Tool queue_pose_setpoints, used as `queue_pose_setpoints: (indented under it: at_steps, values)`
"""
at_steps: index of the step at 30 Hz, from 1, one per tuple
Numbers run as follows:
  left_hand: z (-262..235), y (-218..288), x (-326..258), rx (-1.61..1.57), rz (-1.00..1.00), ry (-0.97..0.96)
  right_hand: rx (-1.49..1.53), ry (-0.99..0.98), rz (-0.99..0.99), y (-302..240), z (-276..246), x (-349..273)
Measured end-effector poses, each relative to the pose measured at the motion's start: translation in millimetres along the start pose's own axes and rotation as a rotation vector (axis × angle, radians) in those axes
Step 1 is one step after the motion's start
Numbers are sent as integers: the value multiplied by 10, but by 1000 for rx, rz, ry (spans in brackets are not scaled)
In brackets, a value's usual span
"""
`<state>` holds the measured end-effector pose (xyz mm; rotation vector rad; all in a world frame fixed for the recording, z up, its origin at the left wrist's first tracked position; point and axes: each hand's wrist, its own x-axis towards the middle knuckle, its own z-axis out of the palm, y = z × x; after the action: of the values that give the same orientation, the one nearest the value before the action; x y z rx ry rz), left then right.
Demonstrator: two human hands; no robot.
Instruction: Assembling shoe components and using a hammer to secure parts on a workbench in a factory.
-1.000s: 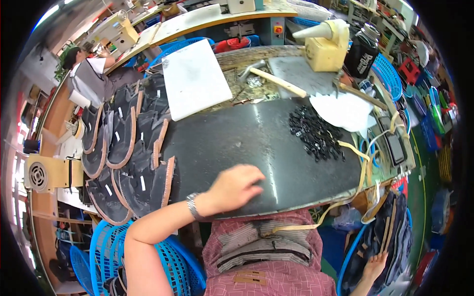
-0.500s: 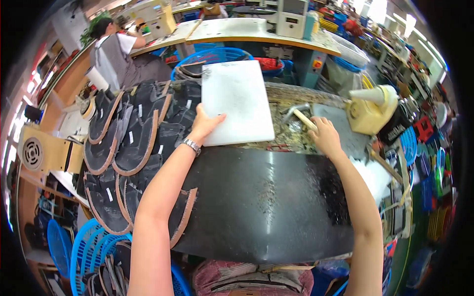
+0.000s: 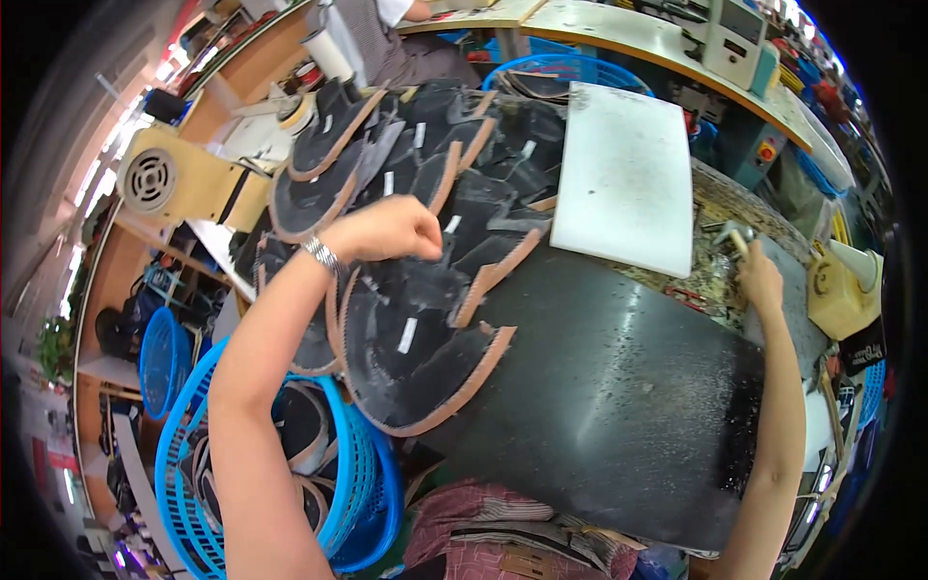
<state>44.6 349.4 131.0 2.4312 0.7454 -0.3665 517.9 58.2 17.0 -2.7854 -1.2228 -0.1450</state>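
My left hand [image 3: 391, 229] is above the pile of dark shoe uppers [image 3: 411, 333], its fingers curled in and nothing showing in them. The uppers have tan, fringed edges and small white tags; whether my fingertips touch one cannot be told. Farther right, my right hand [image 3: 761, 277] is closed around the pale handle of a hammer [image 3: 739, 240]. The hammer's metal head lies toward the worn back of the bench. A white board [image 3: 623, 179] stands between my hands, beyond the curved black work surface [image 3: 590, 377].
Blue plastic baskets [image 3: 353, 474] with more shoe pieces stand at lower left. Another blue basket [image 3: 570, 68] sits behind the board. A yellowish machine [image 3: 843, 290] is at the right. At the far left is a beige machine [image 3: 184, 184]; a person [image 3: 387, 43] sits beyond.
My left hand has let go of the white board and moved left over the uppers, its fingers now curled. The view has turned left. My right hand still holds the hammer.
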Motion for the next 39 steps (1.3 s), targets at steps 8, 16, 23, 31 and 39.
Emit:
queue_pose_setpoints:
  at_steps: [8, 16, 23, 31, 39]
  values:
    - [616, -117, -567, 184, 87, 295, 843, 64, 6, 47, -659, -756]
    - [534, 1316, -1573, -90, 456, 367, 1081, -121, 231, -318, -1315, -2396]
    - [1653, 2295, -1009, -1406, 355, -242, 1017, 73, 227, -446, -1881, -2757]
    - [2537, 1949, -393, -775, 274, -91, 304, -119, -418, -416, -1420, -3537]
    - [1532, 1200, 1212, 335, 772, 398, 430, -190, -386, -795, -796, -3620]
